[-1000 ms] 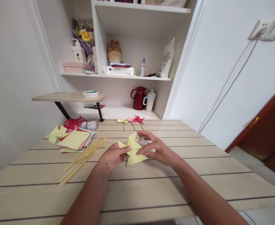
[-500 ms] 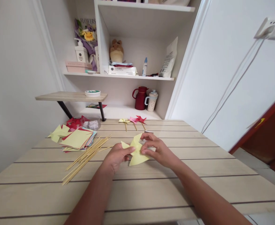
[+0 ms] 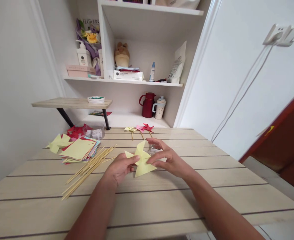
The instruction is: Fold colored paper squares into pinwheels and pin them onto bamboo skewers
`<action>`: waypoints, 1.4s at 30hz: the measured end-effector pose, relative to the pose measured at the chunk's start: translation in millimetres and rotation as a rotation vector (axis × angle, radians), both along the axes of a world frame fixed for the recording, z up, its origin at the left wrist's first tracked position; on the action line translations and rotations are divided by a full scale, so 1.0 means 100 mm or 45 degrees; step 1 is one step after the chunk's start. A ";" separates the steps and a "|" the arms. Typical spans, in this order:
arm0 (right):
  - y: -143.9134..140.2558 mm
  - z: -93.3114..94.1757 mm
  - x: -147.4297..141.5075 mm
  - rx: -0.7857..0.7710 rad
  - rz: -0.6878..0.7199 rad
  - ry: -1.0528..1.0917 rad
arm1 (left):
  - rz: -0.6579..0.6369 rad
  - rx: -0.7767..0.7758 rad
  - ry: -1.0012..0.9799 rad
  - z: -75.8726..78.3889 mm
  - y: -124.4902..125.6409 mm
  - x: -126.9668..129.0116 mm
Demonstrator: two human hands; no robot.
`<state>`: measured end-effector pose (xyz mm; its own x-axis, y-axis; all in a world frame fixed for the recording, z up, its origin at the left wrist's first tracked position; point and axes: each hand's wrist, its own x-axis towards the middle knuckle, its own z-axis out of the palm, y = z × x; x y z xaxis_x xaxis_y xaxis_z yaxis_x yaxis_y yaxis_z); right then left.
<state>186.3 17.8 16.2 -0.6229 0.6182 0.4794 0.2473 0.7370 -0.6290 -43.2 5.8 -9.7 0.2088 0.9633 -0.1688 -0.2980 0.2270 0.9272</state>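
A pale yellow paper pinwheel, its corners folded in to the middle, is held above the table. My left hand grips it from the left, thumb pressed on the front and the other fingers behind. At its right side is my right hand, fingers apart, with fingertips at or just over the paper; contact is hard to make out. Behind that hand sits a small clear box, partly covered by the fingers. Three finished pinwheels on sticks, yellow, pink and red, lie farther back.
Left of my hands are a bundle of wooden sticks, a stack of coloured paper, a folded yellow paper piece, red paper shapes and a clear container. A small raised shelf, red jug and cup stand behind.
The right fingers have loosened from their pinch at the pinwheel's middle and spread apart. More of the clear box shows. The whole view has shifted slightly; the left hand keeps its hold.
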 end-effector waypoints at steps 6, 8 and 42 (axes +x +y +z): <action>0.00 -0.02 -0.03 -0.037 -0.016 0.028 | -0.020 0.009 0.001 0.01 -0.02 0.03; 0.00 -0.03 -0.05 -0.039 -0.014 0.026 | -0.016 0.009 0.000 0.01 -0.02 0.03; -0.01 -0.15 -0.26 -0.232 -0.337 0.155 | 0.168 0.188 0.236 -0.05 -0.02 0.11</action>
<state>160.5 17.2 1.3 -0.3747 0.8331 0.4068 0.3300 0.5299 -0.7812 -32.5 3.4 -15.0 0.0585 0.9971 -0.0481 -0.1380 0.0558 0.9889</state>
